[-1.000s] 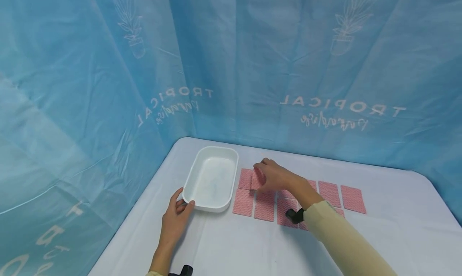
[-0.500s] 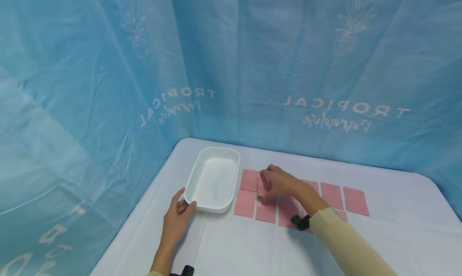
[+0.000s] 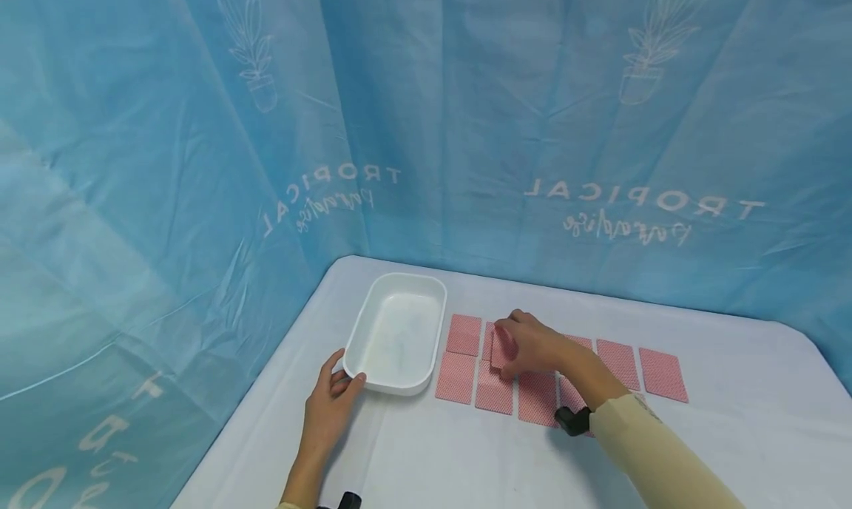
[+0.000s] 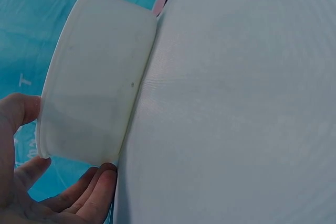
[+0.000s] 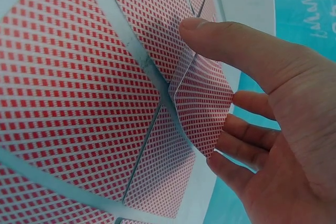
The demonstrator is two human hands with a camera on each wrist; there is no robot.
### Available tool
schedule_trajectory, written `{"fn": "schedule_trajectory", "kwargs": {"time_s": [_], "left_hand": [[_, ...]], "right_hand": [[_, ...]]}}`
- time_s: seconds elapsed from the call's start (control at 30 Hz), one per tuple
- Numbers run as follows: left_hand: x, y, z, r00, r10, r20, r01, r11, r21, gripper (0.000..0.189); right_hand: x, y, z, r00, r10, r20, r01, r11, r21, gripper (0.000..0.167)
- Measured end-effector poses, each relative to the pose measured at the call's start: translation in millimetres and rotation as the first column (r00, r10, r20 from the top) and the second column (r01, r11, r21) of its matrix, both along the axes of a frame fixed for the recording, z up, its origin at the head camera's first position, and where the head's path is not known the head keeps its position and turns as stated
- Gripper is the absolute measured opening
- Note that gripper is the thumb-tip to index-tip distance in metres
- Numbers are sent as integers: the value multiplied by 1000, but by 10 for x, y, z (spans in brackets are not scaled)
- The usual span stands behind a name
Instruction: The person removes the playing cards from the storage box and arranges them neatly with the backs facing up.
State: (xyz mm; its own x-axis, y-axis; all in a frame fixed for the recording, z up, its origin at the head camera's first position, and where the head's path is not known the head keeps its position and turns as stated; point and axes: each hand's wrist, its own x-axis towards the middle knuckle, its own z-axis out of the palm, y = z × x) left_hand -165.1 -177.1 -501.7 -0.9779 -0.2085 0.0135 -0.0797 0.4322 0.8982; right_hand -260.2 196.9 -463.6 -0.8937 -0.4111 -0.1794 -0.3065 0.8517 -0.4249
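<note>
My right hand (image 3: 538, 346) pinches a playing card (image 5: 203, 108) with a red-and-white checked back, thumb on one edge and fingertips on the opposite edge. The card bows between them, just over the back row of cards. Beneath and around it lie several face-down playing cards (image 3: 455, 378) in two rows; the hand and forearm hide some. At the near left corner of a white plastic tub (image 3: 399, 385), my left hand (image 3: 328, 409) grips the rim and side. The left wrist view shows the fingers curled low against the tub wall (image 4: 100, 77).
A white cloth (image 3: 426, 457) covers the table. Blue printed curtains (image 3: 492, 124) hang along its back and left sides. Black wrist mounts (image 3: 574, 420) show by both forearms. At the right end of the back row lies another card (image 3: 663, 374).
My right hand has shifted slightly rightward along the back row with the pinched card, uncovering more of the cards at the left. The left hand keeps its grip on the tub.
</note>
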Motion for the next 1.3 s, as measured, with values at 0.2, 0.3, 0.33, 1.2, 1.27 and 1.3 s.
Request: {"fn": "schedule_trajectory", "kwargs": {"time_s": [0.2, 0.3, 0.33, 1.2, 1.27, 1.3], "left_hand": [[-20, 30, 0, 1000, -2, -14, 2, 1000, 10, 69], [-36, 40, 2, 1000, -12, -17, 12, 1000, 11, 69], [-41, 42, 3, 1000, -13, -19, 13, 1000, 12, 69], [-56, 19, -30, 999, -7, 40, 7, 1000, 10, 72], [-39, 0, -27, 999, 3, 50, -4, 1000, 6, 73], [-28, -6, -26, 998, 8, 57, -8, 1000, 3, 73]], "right_hand": [[44, 85, 31, 1000, 0, -25, 0, 1000, -5, 93], [71, 143, 42, 999, 7, -51, -7, 1000, -4, 92], [81, 162, 45, 998, 7, -59, -7, 1000, -3, 93], [427, 599, -89, 995, -50, -92, 47, 998, -34, 89], [446, 630, -94, 995, -55, -79, 52, 998, -32, 90], [459, 646, -94, 996, -55, -77, 52, 998, -31, 91]]}}
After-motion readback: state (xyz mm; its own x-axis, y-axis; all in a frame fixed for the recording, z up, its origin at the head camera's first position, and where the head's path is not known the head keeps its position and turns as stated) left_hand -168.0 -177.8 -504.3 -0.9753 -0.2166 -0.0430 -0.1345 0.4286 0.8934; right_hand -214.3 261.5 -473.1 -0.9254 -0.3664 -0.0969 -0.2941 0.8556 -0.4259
